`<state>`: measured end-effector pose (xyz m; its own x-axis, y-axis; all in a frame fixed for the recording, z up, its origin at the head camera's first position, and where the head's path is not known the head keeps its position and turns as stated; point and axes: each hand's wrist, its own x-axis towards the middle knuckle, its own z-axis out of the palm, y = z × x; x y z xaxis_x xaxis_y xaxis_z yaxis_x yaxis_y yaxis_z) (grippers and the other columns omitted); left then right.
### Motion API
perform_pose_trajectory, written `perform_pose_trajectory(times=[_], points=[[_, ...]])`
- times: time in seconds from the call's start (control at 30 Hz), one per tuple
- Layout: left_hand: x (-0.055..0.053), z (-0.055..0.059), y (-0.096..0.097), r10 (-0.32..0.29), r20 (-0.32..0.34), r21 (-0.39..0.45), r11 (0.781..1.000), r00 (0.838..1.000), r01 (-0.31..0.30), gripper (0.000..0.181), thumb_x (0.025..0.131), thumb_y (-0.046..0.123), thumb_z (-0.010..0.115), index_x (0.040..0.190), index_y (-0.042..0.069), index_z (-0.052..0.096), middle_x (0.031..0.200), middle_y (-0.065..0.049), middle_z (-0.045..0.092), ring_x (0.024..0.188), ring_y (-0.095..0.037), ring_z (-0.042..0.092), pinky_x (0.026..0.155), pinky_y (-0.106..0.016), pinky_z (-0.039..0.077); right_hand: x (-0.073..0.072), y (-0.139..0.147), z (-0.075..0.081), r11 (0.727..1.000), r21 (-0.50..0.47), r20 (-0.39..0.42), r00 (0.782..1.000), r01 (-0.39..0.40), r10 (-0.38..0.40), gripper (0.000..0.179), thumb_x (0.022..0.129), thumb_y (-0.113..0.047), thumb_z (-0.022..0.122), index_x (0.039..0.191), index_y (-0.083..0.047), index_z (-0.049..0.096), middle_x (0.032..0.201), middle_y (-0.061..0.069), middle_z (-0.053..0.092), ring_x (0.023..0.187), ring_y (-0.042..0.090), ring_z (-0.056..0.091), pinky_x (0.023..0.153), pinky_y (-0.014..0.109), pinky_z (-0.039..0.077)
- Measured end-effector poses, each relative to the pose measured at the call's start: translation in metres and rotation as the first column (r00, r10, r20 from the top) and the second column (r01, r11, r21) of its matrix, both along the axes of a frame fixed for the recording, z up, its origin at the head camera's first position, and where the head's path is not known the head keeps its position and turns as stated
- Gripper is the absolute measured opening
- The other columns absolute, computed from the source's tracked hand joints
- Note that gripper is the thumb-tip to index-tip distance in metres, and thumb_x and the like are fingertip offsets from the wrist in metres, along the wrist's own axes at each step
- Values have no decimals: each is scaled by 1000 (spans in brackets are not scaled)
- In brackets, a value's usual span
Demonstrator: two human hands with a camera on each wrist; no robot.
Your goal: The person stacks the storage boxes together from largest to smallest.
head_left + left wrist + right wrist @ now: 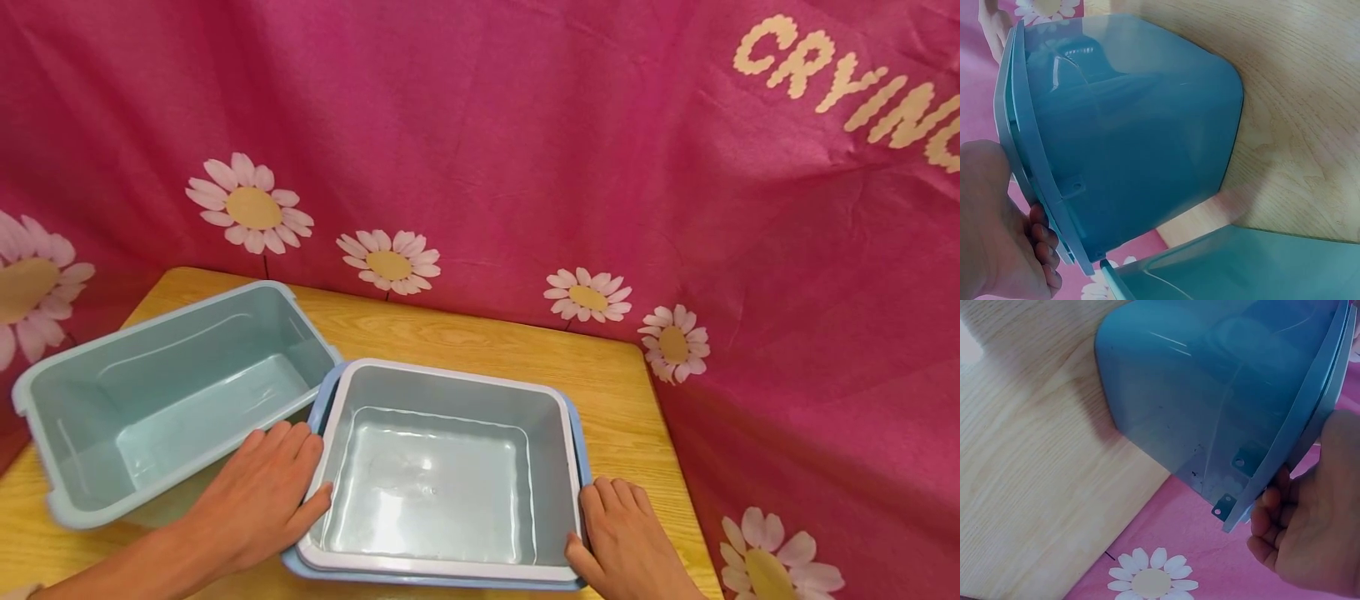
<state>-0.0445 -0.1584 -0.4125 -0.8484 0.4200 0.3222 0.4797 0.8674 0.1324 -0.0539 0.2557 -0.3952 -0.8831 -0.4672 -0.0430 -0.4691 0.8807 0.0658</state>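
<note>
A grey plastic bin (450, 377) sits nested inside a blue bin (1135, 131), whose rim shows around it in the head view. My left hand (266, 483) grips the grey bin's left rim, thumb over the inner edge and fingers curled beneath the lip. On the opposite side, my right hand (630, 537) holds the right rim in the same way, its fingers (1261, 522) tucked under the edge. Nothing lies inside the grey bin. In the wrist views the blue bin's base rests on the table.
A longer teal bin (187, 354) stands at the left on the wooden table (465, 333), close beside the nested pair. Pink fabric (480, 167) printed with daisies and letters hangs behind the table and along its right side.
</note>
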Motion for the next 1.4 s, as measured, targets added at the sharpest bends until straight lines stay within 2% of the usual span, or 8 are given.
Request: perform_pose_trajectory(times=[0.27,0.37,0.53,0.63,0.8,0.97,1.23,1.4], points=[[-1,-1,-2,-4,3,-6,1000,1000,4,29,84,35,64,86,11,47,81,2,38,74,-18,37,65,-34,30,-1,-4,5,998,52,67,997,33,-36,24,84,-34,62,89,-15,49,83,-2,41,85,18,44,85,43,40],[-2,0,-3,-3,18,-25,1000,1000,4,33,84,38,66,86,11,48,82,1,40,75,-19,39,66,-35,30,-6,-3,10,999,41,111,994,8,-13,25,86,-37,63,91,-15,51,83,-3,42,84,18,43,84,43,41],[-1,2,-6,16,52,-45,999,999,-14,39,85,46,68,89,11,52,85,1,44,78,-18,42,68,-36,32,-18,-1,25,1000,20,267,964,-23,16,34,91,-47,64,97,-13,60,87,-5,52,85,17,47,86,47,43],[1,3,-8,38,85,-47,998,996,-34,42,86,50,68,92,11,55,86,1,46,78,-18,42,68,-37,33,-27,-5,33,998,27,319,947,-57,45,37,93,-50,61,95,-13,65,81,-7,54,82,16,52,86,46,46],[2,10,-11,98,188,-61,994,977,-88,43,89,52,66,102,11,59,92,1,53,85,-18,46,72,-39,35,-41,-19,52,985,-6,252,953,-172,168,29,95,-41,62,82,-15,63,69,-12,48,71,12,51,78,42,49],[2,17,-19,167,267,-56,986,949,-158,37,92,50,64,98,15,57,90,3,53,85,-19,46,72,-40,35,-56,-39,69,956,-55,123,948,-289,293,20,94,-29,65,80,-19,54,67,-13,44,66,9,47,71,35,46],[8,16,-40,243,257,-32,970,935,-243,34,93,44,65,95,11,55,84,0,52,79,-23,50,70,-45,39,-81,-65,82,886,-167,-18,899,-433,437,18,95,-22,64,81,-16,54,67,-12,46,66,10,49,70,33,46],[10,15,-54,279,262,-20,959,924,-284,37,94,44,63,97,7,56,84,-3,52,80,-26,52,70,-49,40,-95,-84,90,857,-188,-73,877,-479,474,17,96,-22,62,83,-14,54,69,-10,44,66,10,46,68,31,43]])
